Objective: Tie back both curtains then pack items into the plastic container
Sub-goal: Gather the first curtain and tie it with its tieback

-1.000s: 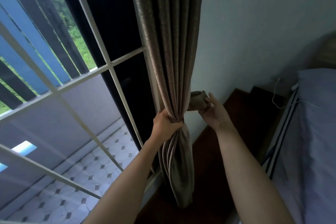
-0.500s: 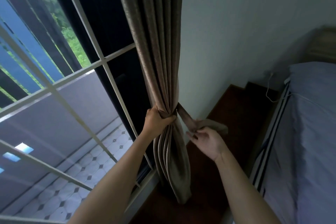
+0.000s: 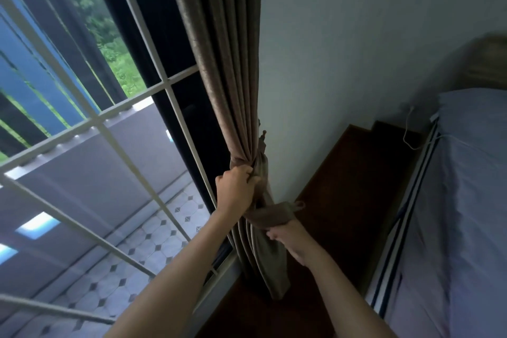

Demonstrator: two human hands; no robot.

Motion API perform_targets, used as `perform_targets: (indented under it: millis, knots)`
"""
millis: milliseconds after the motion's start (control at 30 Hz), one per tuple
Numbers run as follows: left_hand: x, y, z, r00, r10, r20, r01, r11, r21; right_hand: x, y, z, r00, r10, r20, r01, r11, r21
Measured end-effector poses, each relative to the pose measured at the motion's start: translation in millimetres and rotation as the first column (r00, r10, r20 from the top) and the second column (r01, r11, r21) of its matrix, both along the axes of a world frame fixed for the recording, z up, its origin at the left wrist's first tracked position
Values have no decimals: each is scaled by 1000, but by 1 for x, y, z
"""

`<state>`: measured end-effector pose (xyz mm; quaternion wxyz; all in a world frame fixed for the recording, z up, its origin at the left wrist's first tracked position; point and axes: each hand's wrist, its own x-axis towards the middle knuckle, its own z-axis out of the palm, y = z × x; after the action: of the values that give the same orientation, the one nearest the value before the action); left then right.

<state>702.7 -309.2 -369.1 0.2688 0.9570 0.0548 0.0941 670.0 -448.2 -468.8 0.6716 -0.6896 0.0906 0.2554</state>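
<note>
Two grips | my left hand (image 3: pixel 236 186) clenches curtain (image 3: pixel 227 63), bunching folds | my right hand (image 3: pixel 293 239) clutches tieback (image 3: pixel 271 214) for wrapping.

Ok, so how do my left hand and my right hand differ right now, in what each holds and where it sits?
The left hand grips the curtain at its gathered waist; the right hand holds the tieback instead. The left hand sits higher; the right hand is lower and further right. Both are curled round brown fabric. The tieback's loop end hangs free, not yet on the hook.
</note>
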Motion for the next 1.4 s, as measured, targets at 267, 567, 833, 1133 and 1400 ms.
perform_targets:
  millis: [267, 567, 833, 1133, 1400]
  knots:
    - [-1, 20, 3, 995, -84, -51, 75, 983, -166, 62, 8, 66, 955, -296, -32, 298, 950, 96]
    - [-5, 44, 12, 994, -76, -80, 83, 993, 85, 47, 41, 58, 966, -243, -87, 256, 947, 196]
    - [-21, 74, 4, 996, -75, 54, 68, 990, 122, 24, 79, 58, 956, -286, -65, 287, 866, 409]
    - [-64, 93, -8, 936, -189, 297, 119, 963, 240, 11, 106, 57, 934, -330, -140, 356, 808, 470]
    - [-72, 81, -35, 937, -90, -338, -49, 923, -382, 7, 116, 67, 936, -349, -53, 344, 865, 365]
